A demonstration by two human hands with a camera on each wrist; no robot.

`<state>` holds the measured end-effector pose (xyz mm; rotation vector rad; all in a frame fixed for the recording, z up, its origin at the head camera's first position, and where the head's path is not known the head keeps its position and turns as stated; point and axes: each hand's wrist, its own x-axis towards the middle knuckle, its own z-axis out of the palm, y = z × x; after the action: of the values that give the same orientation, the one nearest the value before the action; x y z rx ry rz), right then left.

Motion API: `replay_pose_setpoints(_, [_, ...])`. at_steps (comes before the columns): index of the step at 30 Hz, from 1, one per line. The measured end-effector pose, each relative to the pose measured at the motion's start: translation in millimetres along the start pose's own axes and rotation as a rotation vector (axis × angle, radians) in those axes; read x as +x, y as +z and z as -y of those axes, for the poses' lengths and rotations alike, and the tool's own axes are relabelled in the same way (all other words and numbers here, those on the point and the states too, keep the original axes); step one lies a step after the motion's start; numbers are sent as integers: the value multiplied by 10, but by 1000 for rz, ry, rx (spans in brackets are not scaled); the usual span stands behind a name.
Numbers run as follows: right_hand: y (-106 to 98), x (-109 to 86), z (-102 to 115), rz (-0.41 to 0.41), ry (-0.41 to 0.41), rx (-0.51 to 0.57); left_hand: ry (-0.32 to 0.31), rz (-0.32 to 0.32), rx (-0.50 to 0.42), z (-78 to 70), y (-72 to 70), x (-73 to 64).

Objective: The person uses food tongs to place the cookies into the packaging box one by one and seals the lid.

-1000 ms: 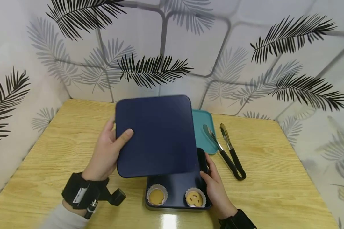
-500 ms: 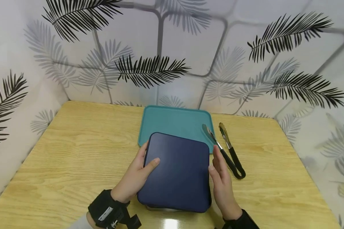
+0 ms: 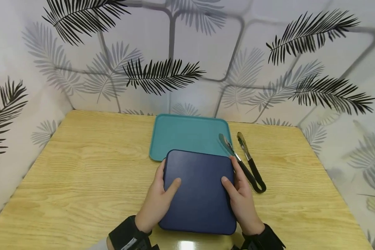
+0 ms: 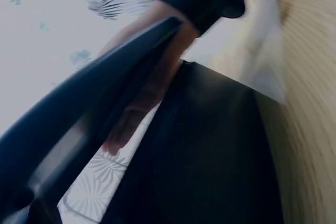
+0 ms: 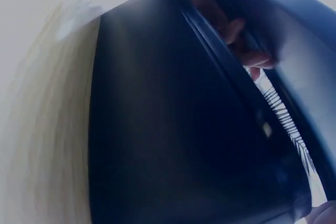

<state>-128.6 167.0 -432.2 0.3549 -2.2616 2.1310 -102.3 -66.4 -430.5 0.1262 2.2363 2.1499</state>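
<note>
A dark navy square lid (image 3: pixel 200 194) is held in both hands over a dark box (image 4: pixel 210 150). My left hand (image 3: pixel 157 199) grips its left edge, thumb lying on top and fingers underneath. On the opposite edge my right hand (image 3: pixel 242 201) holds it likewise, thumb on the top face and fingers at the side. From the right wrist view, a narrow gap separates the raised lid (image 5: pixel 304 61) from the box (image 5: pixel 152 119), and left-hand fingers (image 5: pixel 252 56) reach into that gap. The lid hides the box and its contents in the head view.
Behind the lid lies a teal tray (image 3: pixel 187 135), its front edge partly covered. Metal tongs with black handles (image 3: pixel 257 175) lie spread to the right, one tip over the tray. A patterned curtain (image 3: pixel 187 52) hangs behind the wooden table (image 3: pixel 90 166).
The left hand brought the lid right and down over the box, covering the paper-cupped cookies inside. The right hand let go of the box's side, opened, then took the lid's right edge.
</note>
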Motion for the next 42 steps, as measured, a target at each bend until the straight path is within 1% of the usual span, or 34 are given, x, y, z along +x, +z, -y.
replay_pose_setpoints(3, [-4, 41, -66, 34, -14, -23, 42, -89, 188, 8, 10, -18])
replay_pose_setpoints(5, [-14, 61, -109, 49, -4, -32, 71, -127, 285, 24, 11, -17])
replay_pose_setpoints(6, [-21, 68, -129, 55, 7, -38, 79, -139, 336, 38, 11, -16])
replay_pose_setpoints(8, [-36, 81, -162, 70, 47, -50, 79, -133, 369, 72, 10, -5])
replay_pose_setpoints(13, [-63, 111, -228, 104, 137, -88, 25, -64, 374, 132, -24, 34])
replay_pose_setpoints(15, [-69, 126, -251, 109, 157, -90, 4, -43, 393, 143, -47, 52])
replay_pose_setpoints(18, [-69, 159, -271, 104, 172, -84, -16, -31, 433, 152, -86, 79])
replay_pose_setpoints(20, [-62, 181, -277, 106, 172, -85, -29, -33, 453, 156, -111, 92])
replay_pose_setpoints(24, [-46, 207, -282, 114, 172, -106, -40, -41, 463, 178, -139, 111])
replay_pose_setpoints(31, [-31, 192, -281, 133, 145, -213, 1, -46, 462, 230, -147, 108])
replay_pose_setpoints(33, [-23, 190, -285, 135, 128, -247, -4, -27, 456, 232, -166, 104])
replay_pose_setpoints(38, [14, 186, -299, 145, 94, -334, -58, 60, 425, 227, -248, 104])
replay_pose_setpoints(42, [18, 196, -285, 167, 98, -413, -98, 116, 392, 227, -292, 125])
